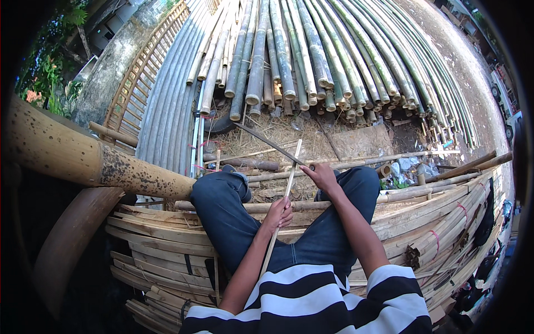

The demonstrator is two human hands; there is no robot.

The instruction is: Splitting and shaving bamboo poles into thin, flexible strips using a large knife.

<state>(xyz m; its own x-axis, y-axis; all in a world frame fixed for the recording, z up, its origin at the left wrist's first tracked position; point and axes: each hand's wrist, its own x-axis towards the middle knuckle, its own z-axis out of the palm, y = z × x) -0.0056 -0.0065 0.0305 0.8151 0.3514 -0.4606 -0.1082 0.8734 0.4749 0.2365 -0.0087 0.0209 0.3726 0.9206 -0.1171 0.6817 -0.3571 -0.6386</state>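
My left hand (277, 214) is closed around a thin, pale bamboo strip (290, 181). The strip slants from my lap up between my knees, its lower end against my striped shirt. In my right hand (321, 177) is the handle of a long, narrow knife (266, 141), its dark blade pointing up and to the left. The blade crosses the strip a little below its top end and seems to touch it. My right fingers wrap around the handle and hide most of it.
Green bamboo poles (311, 50) lie stacked ahead, cut ends facing me. Split bamboo slats (161, 236) are piled around my seat. A thick bamboo pole (100, 161) juts in at left, near corrugated sheets (167, 111) and a bamboo lattice (136, 78). Straw litters the ground.
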